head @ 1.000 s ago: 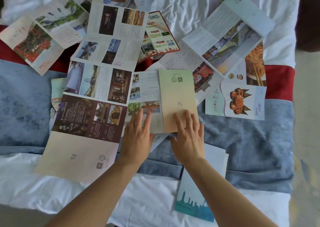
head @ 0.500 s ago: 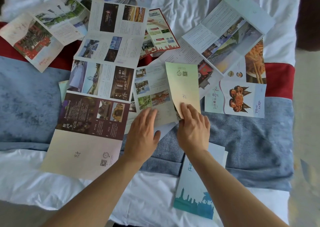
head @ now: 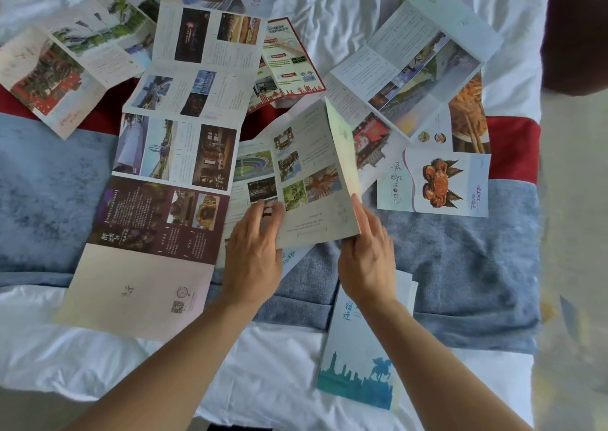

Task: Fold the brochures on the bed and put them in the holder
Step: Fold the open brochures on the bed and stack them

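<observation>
**Brochures crowd the middle of the bed**

Open brochures overlap across the bed's centre, the long unfolded brochure [head: 174, 154] lying just left of the hands. Bare blue blanket [head: 460, 266] to the right and white sheet [head: 269, 371] between the forearms offer free passage; the far right edge appears blurred.

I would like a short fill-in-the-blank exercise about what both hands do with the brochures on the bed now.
1. The right hand lifts a cream flap of the brochure into a ____ position.
2. The left hand presses the brochure's ____ side.
3. The crab leaflet lies to the ____ of the flap.

Missing words: raised; left; right
</observation>
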`<act>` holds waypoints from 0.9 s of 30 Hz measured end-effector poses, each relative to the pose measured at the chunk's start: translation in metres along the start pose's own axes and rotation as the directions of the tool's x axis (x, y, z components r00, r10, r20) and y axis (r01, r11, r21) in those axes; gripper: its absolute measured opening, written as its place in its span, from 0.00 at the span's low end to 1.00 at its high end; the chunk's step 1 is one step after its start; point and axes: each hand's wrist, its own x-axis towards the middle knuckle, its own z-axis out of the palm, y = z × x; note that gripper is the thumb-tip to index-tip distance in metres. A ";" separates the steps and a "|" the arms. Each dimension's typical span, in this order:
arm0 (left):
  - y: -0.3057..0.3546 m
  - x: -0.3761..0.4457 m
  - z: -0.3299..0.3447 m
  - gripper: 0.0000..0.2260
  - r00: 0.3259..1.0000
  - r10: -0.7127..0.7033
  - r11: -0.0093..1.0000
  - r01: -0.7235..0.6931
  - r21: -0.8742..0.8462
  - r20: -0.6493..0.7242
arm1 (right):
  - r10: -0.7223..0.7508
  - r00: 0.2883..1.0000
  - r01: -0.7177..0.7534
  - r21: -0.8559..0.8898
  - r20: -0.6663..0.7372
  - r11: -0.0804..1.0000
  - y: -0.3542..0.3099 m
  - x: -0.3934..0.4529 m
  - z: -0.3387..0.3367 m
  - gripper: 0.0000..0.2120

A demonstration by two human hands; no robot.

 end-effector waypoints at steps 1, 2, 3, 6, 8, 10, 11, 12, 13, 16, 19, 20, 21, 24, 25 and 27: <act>0.004 0.000 0.000 0.34 1.000 0.010 1.000 -0.010 -0.003 -0.002 | -0.029 0.999 0.028 0.045 0.025 0.999 -0.004 0.000 0.000 0.27; 0.007 0.000 0.001 0.34 1.000 0.023 1.000 -0.023 -0.009 -0.003 | -0.062 0.997 0.058 0.087 0.048 0.995 -0.008 0.000 0.000 0.29; 0.009 0.000 0.002 0.34 1.000 0.030 0.999 -0.030 -0.019 -0.002 | -0.092 0.994 0.083 0.131 0.064 0.988 -0.012 -0.001 0.000 0.31; 0.017 0.000 0.006 0.33 1.000 -0.006 0.999 0.006 -0.050 0.005 | -0.141 0.987 0.121 0.228 0.074 0.966 -0.022 -0.003 0.002 0.35; 0.022 0.000 0.009 0.31 1.000 -0.010 0.999 0.010 -0.043 0.002 | -0.144 0.987 0.122 0.260 0.067 0.958 -0.031 -0.004 0.003 0.36; 0.027 -0.001 0.012 0.30 1.000 0.020 0.999 -0.019 -0.037 0.004 | -0.112 0.993 0.101 0.268 0.028 0.958 -0.040 -0.003 0.003 0.31; 0.029 -0.001 0.013 0.30 0.999 0.035 0.999 -0.035 -0.040 0.007 | -0.080 0.997 0.073 0.260 0.016 0.963 -0.044 -0.002 0.003 0.28; 0.030 -0.001 0.013 0.30 0.999 0.052 0.998 -0.051 -0.038 0.013 | -0.044 0.999 0.039 0.249 0.015 0.968 -0.046 -0.001 0.002 0.26; 0.030 -0.001 0.013 0.31 0.997 0.068 0.997 -0.067 -0.031 0.023 | -0.017 1.000 0.013 0.245 0.014 0.969 -0.047 0.001 0.001 0.27; 0.026 -0.004 0.014 0.37 0.997 0.069 0.997 -0.068 -0.039 0.038 | -0.014 1.000 0.019 0.231 -0.024 0.973 -0.037 0.007 -0.007 0.30; 0.018 -0.009 0.014 0.41 0.995 0.050 0.999 -0.050 0.001 0.081 | -0.053 0.995 0.065 0.153 -0.079 0.986 -0.018 0.012 -0.017 0.26; 0.015 -0.010 0.015 0.42 0.994 0.047 0.999 -0.050 0.021 0.095 | -0.070 0.994 0.080 0.115 -0.089 0.990 -0.012 0.012 -0.020 0.26; 0.012 -0.011 0.015 0.43 0.993 0.041 0.998 -0.046 0.043 0.110 | -0.095 0.991 0.103 0.077 -0.095 0.992 -0.006 0.012 -0.022 0.26; 0.010 -0.013 0.014 0.44 0.989 0.004 0.997 -0.016 0.080 0.145 | -0.191 0.978 0.190 -0.013 -0.082 0.982 0.004 0.009 -0.023 0.26; 0.011 -0.014 0.014 0.43 0.990 0.006 0.997 -0.016 0.070 0.143 | -0.230 0.971 0.228 -0.038 -0.062 0.973 0.005 0.007 -0.020 0.26; 0.014 -0.014 0.012 0.41 0.993 0.023 1.000 -0.025 0.011 0.112 | -0.303 0.953 0.303 -0.073 0.008 0.950 0.003 0.000 -0.012 0.28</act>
